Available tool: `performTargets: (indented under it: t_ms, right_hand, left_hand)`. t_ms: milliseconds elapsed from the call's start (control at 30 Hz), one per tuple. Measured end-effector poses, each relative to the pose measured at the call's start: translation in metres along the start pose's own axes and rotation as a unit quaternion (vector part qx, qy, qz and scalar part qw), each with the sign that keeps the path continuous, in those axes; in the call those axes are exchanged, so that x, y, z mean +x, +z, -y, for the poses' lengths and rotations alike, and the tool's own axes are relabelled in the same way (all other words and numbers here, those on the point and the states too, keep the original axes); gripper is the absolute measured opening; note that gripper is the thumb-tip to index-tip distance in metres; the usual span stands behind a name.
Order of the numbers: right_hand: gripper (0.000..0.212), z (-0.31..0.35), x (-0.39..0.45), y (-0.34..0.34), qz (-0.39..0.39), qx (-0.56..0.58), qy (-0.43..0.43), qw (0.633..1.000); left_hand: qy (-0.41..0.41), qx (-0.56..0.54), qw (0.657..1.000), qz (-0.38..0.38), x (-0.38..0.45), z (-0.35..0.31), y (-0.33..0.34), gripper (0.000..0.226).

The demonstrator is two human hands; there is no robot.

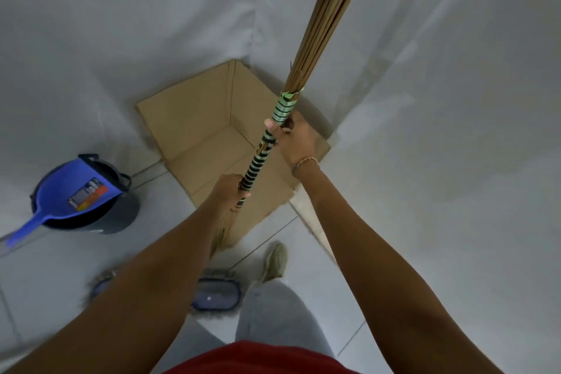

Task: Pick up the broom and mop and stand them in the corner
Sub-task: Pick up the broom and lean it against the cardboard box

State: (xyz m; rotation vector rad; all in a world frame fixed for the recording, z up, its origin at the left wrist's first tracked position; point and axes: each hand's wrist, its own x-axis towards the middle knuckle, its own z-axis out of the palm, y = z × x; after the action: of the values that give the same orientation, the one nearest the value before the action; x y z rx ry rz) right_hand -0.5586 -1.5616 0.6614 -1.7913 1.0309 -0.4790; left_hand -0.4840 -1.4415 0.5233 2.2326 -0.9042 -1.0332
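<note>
I hold a straw broom (321,30) upright in front of the wall corner, its stick bundle pointing up. Its handle is wrapped in green and black tape. My right hand (296,138) grips the taped handle high up. My left hand (229,188) grips it lower down, and soft bristles hang below that hand. The mop head (217,294), blue with grey fringe, lies flat on the tiled floor near my feet, partly hidden by my left forearm. Its handle is not visible.
An open cardboard box (194,118) stands in the corner where two white walls meet. At the left a dark bucket (121,215) carries a blue dustpan (65,194) across its rim. My shoe (274,261) rests on the pale tiles.
</note>
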Motion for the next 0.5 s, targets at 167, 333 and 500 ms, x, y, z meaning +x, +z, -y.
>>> performTargets:
  t_ms: [167, 333, 500]
  right_hand:
    - [0.037, 0.002, 0.092, -0.030, 0.076, -0.014, -0.038, 0.996]
    - [0.034, 0.005, 0.152, -0.024, 0.114, 0.023, -0.057, 0.992]
    - [0.035, -0.003, 0.205, -0.003, 0.138, 0.029, -0.098, 0.985]
  left_hand:
    - [-0.052, 0.006, 0.998, -0.037, 0.075, -0.049, 0.004, 0.027]
    - [-0.080, 0.007, 0.993, -0.084, 0.129, -0.059, -0.007, 0.032]
    - [-0.101, -0.015, 0.991, -0.089, 0.180, -0.059, -0.029, 0.040]
